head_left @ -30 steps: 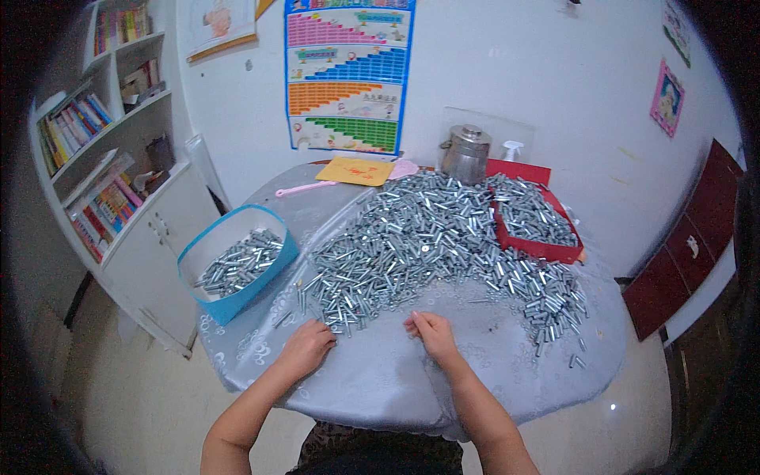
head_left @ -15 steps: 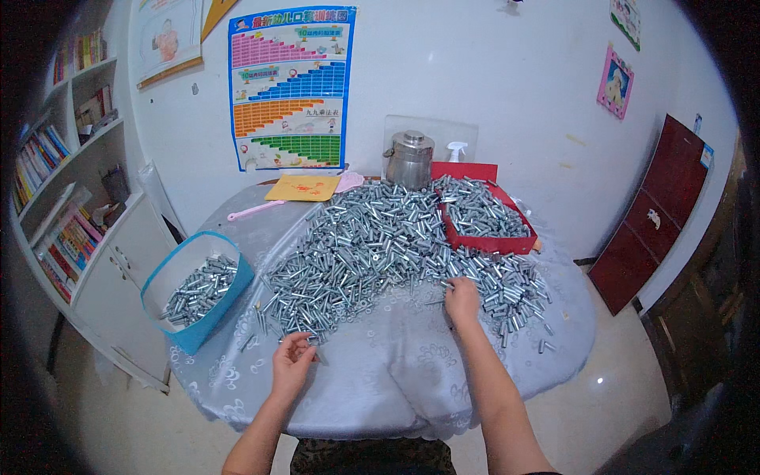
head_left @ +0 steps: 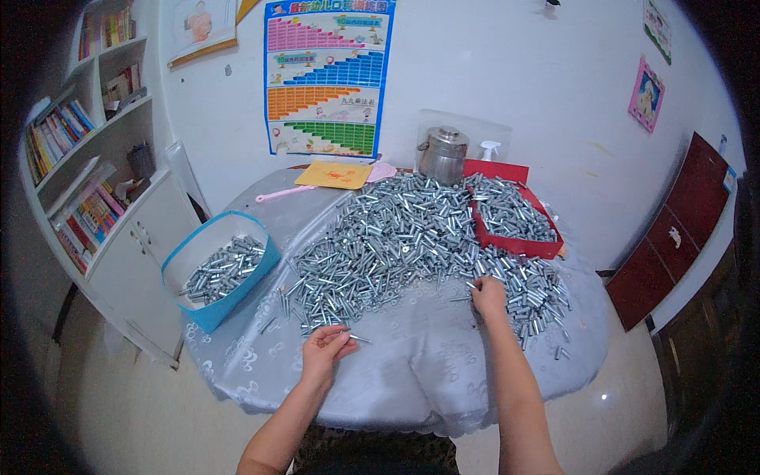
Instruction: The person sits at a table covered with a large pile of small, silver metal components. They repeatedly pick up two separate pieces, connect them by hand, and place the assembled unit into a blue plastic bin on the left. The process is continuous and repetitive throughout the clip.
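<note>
A wide pile of small silvery metal rods and sleeves (head_left: 396, 229) covers the middle of the table. At its near left edge my left hand (head_left: 323, 354) pinches a thin metal bolt (head_left: 359, 338) between thumb and fingertips, its end pointing right. My right hand (head_left: 489, 298) reaches to the pile's near right edge with fingers closed together. A small metal piece (head_left: 471, 286) shows at those fingertips; its exact kind is too small to make out.
A blue fabric bin (head_left: 237, 289) holding similar pieces stands at the left. At the back right lies a red box (head_left: 518, 245) with more pieces inside. Behind the pile are a steel pot (head_left: 443, 156), a spray bottle (head_left: 490, 150), a yellow card (head_left: 332, 175) and a pink-handled swatter (head_left: 285, 193).
The whole view has shifted, so everything appears farther right. The bolt in my left hand now sticks out plainly to the right. My right hand stays at the pile's edge.
</note>
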{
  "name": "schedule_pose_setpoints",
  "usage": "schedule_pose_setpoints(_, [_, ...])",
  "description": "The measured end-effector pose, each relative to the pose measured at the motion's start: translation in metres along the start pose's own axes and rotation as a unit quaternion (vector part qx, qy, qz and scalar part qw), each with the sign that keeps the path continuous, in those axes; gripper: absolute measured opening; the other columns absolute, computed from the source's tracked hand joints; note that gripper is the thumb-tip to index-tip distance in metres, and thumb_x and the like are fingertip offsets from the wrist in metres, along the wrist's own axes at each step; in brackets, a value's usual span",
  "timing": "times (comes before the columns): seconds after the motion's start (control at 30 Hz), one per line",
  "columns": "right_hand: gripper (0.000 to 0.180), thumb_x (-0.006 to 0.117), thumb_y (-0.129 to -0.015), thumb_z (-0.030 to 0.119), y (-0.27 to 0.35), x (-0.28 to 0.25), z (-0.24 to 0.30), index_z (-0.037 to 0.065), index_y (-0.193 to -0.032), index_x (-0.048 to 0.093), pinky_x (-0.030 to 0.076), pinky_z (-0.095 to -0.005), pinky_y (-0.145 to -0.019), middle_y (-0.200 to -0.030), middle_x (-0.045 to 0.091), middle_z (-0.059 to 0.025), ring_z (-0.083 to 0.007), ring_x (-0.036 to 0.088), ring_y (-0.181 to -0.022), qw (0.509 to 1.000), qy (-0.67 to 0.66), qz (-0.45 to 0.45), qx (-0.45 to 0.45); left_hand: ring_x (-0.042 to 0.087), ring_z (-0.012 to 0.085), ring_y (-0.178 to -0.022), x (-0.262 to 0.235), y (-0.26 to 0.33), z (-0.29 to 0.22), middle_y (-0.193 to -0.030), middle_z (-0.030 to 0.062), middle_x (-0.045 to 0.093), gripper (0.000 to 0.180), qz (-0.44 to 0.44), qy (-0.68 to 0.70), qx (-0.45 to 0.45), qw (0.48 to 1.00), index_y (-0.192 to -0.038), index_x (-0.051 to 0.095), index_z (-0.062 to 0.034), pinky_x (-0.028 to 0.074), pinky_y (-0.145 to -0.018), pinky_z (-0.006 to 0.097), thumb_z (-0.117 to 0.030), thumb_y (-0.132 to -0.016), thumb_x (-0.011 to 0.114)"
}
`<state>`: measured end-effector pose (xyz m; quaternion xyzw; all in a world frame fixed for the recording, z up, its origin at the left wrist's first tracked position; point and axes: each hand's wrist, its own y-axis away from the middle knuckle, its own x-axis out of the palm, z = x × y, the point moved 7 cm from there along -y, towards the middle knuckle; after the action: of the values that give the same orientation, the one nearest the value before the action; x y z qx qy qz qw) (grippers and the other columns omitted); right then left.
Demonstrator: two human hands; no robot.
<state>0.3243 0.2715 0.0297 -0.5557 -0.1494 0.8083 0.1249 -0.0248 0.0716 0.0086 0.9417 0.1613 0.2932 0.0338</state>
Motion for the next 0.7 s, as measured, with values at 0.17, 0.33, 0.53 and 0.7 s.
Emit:
schedule_pose_setpoints(0.17, [0.014,0.066,-0.066,0.017,0.004,-0.011,0.015,0.009,-0.076,0.062,0.043,-0.0409,-0.07,-0.081,0.059,-0.0101,-0.0286,0.055,-0.08,0.999,0.04,0.004,-0.013,0.061,0.0189,-0.07,-0.003,0.002,0.0,-0.08,0.0124,0.059,0.015,-0.008,0.042,-0.009,0.999,-0.09,0.054,0.004,0.055,-0.065,0.03,0.002,-0.077,0.059])
schedule_pose_setpoints(0.33, [0.019,0.064,-0.07,0.013,0.037,-0.046,0.078,0.005,-0.086,0.06,0.044,-0.0341,-0.068,-0.085,0.058,-0.0106,-0.0246,0.056,-0.078,0.979,-0.179,-0.019,-0.093,0.061,0.0192,-0.07,-0.005,0.006,0.001,-0.08,0.0127,0.059,0.014,-0.036,0.051,-0.018,0.998,-0.089,0.053,0.0038,0.055,-0.065,0.029,0.002,-0.077,0.059])
schedule_pose_setpoints(0.53, [0.02,0.062,-0.075,0.011,0.114,-0.025,0.165,0.003,-0.093,0.06,0.045,-0.0271,-0.067,-0.089,0.057,-0.0086,-0.0187,0.055,-0.076,0.875,-0.395,0.216,-0.18,0.061,0.0199,-0.071,-0.008,0.002,0.014,-0.082,0.0131,0.058,0.013,-0.034,0.064,-0.03,0.997,-0.087,0.052,0.004,0.055,-0.065,0.03,0.001,-0.076,0.059])
schedule_pose_setpoints(0.7, [0.017,0.062,-0.074,0.005,0.132,-0.025,0.19,0.003,-0.091,0.06,0.045,-0.0253,-0.068,-0.089,0.056,-0.0074,-0.0163,0.054,-0.076,0.85,-0.42,0.238,-0.21,0.061,0.0202,-0.071,-0.005,0.006,0.018,-0.083,0.0139,0.058,0.013,-0.035,0.055,-0.043,0.997,-0.086,0.052,0.0044,0.055,-0.065,0.03,0.001,-0.076,0.059])
